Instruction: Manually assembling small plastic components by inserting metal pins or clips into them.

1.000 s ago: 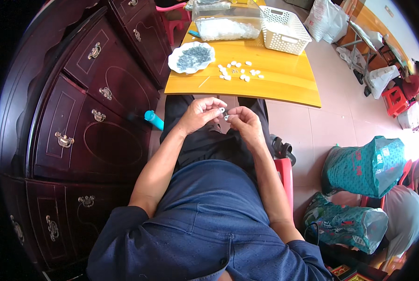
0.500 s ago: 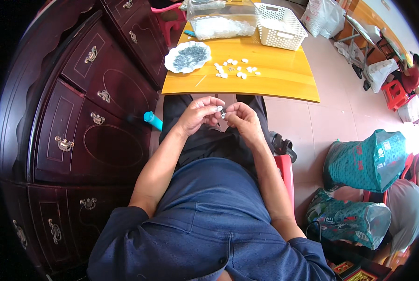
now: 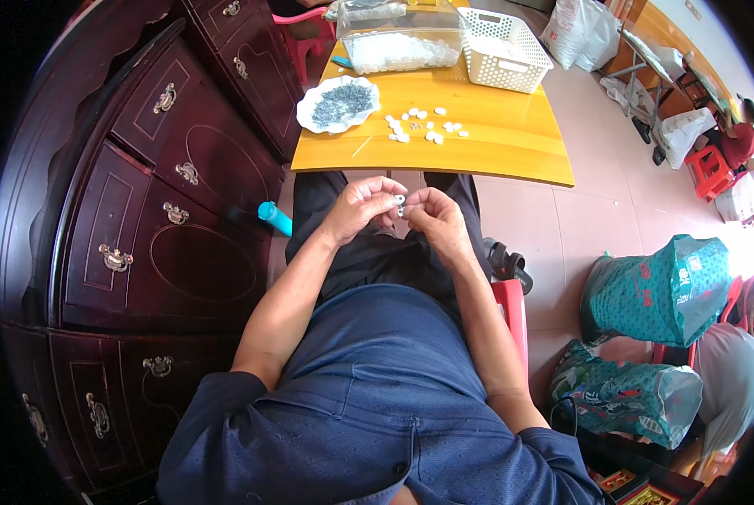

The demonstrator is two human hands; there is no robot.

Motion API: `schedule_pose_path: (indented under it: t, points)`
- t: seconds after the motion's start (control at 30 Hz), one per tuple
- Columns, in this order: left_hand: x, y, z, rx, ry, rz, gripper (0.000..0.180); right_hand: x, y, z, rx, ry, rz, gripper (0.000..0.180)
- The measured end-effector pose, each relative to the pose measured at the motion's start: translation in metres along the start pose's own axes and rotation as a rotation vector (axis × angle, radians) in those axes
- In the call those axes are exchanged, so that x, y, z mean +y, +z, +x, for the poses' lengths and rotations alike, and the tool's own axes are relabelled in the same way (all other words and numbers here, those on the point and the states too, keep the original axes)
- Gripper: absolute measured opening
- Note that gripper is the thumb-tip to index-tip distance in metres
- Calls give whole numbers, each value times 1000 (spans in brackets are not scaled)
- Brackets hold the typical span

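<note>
Above my lap, just short of the table's near edge, my two hands almost meet at the fingertips. My left hand (image 3: 363,210) pinches a small white plastic piece (image 3: 399,200) between thumb and fingers. My right hand (image 3: 437,224) is closed in a pinch on a tiny pale part (image 3: 401,212) against the white piece; its kind is too small to tell. Several similar small white pieces (image 3: 438,138) lie scattered on the yellow table (image 3: 511,143). A white scalloped dish (image 3: 307,115) full of small dark grey pieces stands to their left, and a thin pale stick (image 3: 361,146) lies nearby.
Farther back on the table stand a clear plastic bin (image 3: 368,34) of white pieces and a cream basket (image 3: 511,77). Dark wooden drawers (image 3: 200,168) line my left, with a turquoise bottle (image 3: 274,217) beside them. Teal bags (image 3: 655,290) and another seated person are at right.
The white piece in my left fingers has turned and shows more of its face. My right fingertips have moved slightly closer to it.
</note>
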State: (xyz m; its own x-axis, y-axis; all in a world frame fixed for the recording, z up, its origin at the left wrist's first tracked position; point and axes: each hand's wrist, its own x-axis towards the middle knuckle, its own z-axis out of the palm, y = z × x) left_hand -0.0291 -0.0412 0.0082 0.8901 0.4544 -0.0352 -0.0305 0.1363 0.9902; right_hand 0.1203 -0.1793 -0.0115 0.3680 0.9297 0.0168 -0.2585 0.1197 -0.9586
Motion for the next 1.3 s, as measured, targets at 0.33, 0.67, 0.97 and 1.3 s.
schedule_pose_path:
  t: [0.33,0.67,0.97,1.3]
  points:
    - [2,0,-1,-50,70,162,23,2,1,1,38,-18,-9,6]
    - [2,1,-1,-37,110,252,23,-3,5,-1,115,50,-12,12]
    - [2,3,0,-39,140,316,23,8,1,2,101,106,92,14]
    - [-2,3,1,7,116,276,25,16,2,3,114,21,166,14]
